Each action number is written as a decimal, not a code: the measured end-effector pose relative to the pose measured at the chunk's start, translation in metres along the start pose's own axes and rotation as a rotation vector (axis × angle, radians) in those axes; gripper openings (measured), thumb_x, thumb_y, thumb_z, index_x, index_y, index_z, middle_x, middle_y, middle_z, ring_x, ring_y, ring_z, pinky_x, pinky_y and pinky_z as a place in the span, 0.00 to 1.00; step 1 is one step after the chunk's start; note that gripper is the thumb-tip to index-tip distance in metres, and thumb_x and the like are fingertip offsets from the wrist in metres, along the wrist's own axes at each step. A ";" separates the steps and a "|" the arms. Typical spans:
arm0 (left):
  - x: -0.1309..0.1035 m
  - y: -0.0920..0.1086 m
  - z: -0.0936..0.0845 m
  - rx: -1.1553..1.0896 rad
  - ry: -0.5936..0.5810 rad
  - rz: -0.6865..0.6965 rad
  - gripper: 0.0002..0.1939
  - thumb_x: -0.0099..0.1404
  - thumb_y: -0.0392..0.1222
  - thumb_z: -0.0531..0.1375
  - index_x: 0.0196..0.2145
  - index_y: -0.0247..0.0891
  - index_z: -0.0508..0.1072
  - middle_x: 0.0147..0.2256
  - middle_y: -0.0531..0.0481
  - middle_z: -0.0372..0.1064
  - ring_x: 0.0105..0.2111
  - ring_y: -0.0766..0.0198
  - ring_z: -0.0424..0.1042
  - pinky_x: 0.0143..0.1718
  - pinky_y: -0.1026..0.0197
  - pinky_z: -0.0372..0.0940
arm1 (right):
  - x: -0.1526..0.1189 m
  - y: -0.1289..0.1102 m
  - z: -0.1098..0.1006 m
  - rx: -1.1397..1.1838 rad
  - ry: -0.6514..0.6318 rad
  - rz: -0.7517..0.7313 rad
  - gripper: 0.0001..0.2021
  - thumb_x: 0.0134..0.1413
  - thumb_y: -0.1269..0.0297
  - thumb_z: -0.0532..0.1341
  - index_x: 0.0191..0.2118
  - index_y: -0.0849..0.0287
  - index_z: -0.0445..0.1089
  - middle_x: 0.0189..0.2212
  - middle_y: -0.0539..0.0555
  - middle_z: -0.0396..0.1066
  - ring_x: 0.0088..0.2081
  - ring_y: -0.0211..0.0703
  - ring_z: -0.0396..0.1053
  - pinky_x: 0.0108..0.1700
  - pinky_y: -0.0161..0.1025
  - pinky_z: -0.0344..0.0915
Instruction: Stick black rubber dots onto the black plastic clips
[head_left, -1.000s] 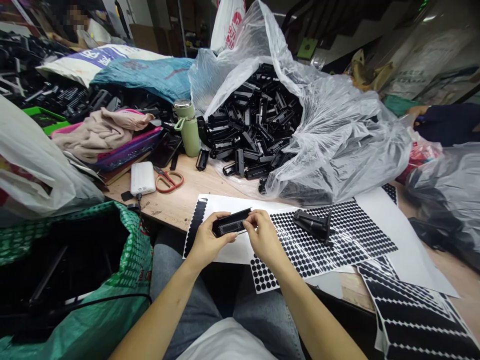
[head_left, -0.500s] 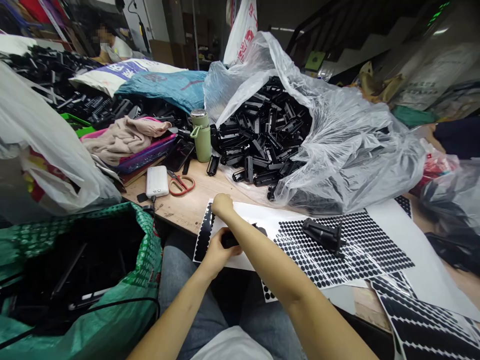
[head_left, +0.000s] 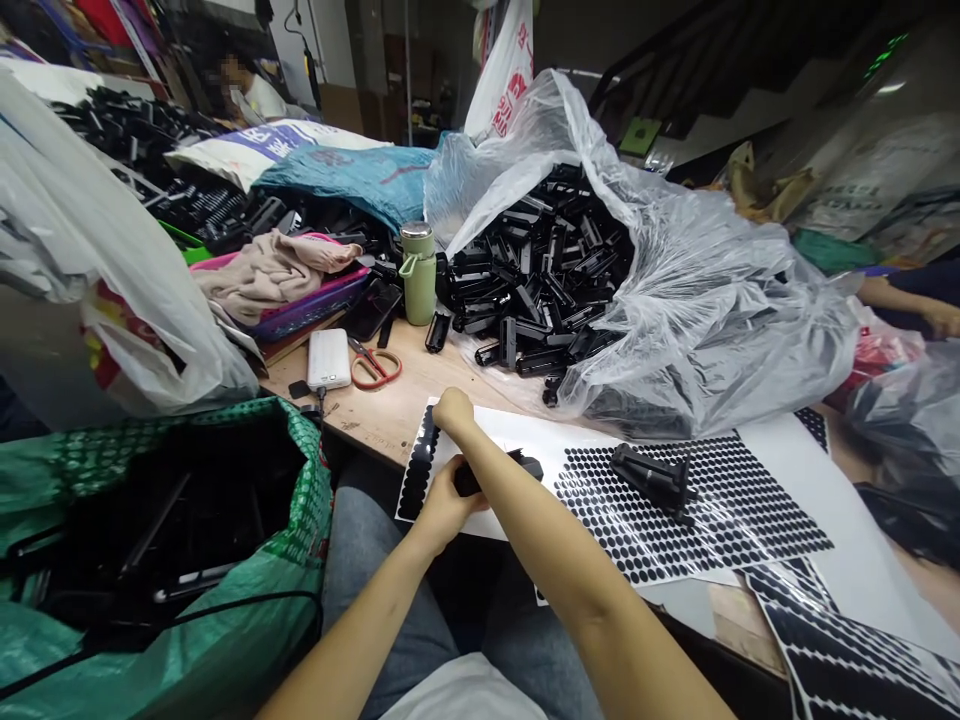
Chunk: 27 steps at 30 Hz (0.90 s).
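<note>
A black plastic part (head_left: 529, 465) is gripped by my left hand (head_left: 448, 505), its middle hidden behind my right forearm. My right hand (head_left: 454, 410) reaches across to the left end of a white sheet (head_left: 504, 425), beside a column of black round stickers (head_left: 421, 465). Its fingers are curled down and bent together at the sticker column; whatever they pinch is too small to tell. To the right, a second black part (head_left: 652, 480) lies on a sheet with many black dots (head_left: 742, 500).
A clear bag (head_left: 690, 310) spills black parts (head_left: 525, 345) behind the sheets. Red scissors (head_left: 377, 370), a white power bank (head_left: 328, 360) and a green bottle (head_left: 418, 275) stand left of it. A green sack (head_left: 300, 440) is at left. Another person's hand (head_left: 941, 318) shows at right.
The view has shifted slightly, so everything sits a little further right. A person's arm has come into view at the right edge. My hands keep nearly the same pose.
</note>
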<state>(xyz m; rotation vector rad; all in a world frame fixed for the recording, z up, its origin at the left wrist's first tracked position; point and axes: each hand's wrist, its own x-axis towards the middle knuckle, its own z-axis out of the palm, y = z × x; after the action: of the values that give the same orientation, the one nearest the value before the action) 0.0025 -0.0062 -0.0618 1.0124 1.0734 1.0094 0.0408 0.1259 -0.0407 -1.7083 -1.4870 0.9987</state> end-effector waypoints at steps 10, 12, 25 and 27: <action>0.000 0.013 -0.009 0.067 -0.044 0.055 0.26 0.42 0.34 0.67 0.41 0.36 0.68 0.34 0.50 0.70 0.35 0.61 0.70 0.39 0.58 0.64 | -0.105 -0.003 -0.111 0.065 -0.122 -0.095 0.09 0.49 0.59 0.56 0.25 0.59 0.64 0.22 0.48 0.63 0.25 0.36 0.61 0.28 0.34 0.57; -0.002 0.024 -0.006 0.104 -0.063 0.093 0.25 0.42 0.34 0.67 0.41 0.37 0.69 0.35 0.49 0.70 0.37 0.61 0.69 0.40 0.58 0.63 | -0.128 0.006 -0.130 0.048 -0.156 -0.099 0.08 0.49 0.61 0.57 0.25 0.58 0.63 0.25 0.48 0.63 0.27 0.37 0.60 0.29 0.35 0.57; -0.013 0.038 0.021 0.168 -0.133 0.092 0.23 0.44 0.34 0.66 0.41 0.37 0.68 0.34 0.51 0.69 0.35 0.63 0.68 0.37 0.61 0.63 | -0.160 0.020 -0.149 -0.075 -0.145 -0.042 0.08 0.52 0.63 0.54 0.25 0.57 0.60 0.31 0.50 0.61 0.31 0.38 0.59 0.32 0.36 0.55; -0.013 0.037 0.022 0.181 -0.139 0.098 0.23 0.45 0.35 0.66 0.41 0.37 0.68 0.35 0.50 0.69 0.35 0.62 0.68 0.37 0.61 0.63 | -0.161 0.022 -0.149 -0.075 -0.136 -0.037 0.08 0.52 0.63 0.54 0.25 0.57 0.60 0.31 0.50 0.61 0.31 0.38 0.59 0.32 0.36 0.55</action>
<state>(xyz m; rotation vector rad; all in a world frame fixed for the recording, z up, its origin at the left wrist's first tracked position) 0.0165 -0.0132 -0.0197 1.2736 1.0211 0.9173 0.1709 -0.0353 0.0348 -1.6866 -1.6565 1.0700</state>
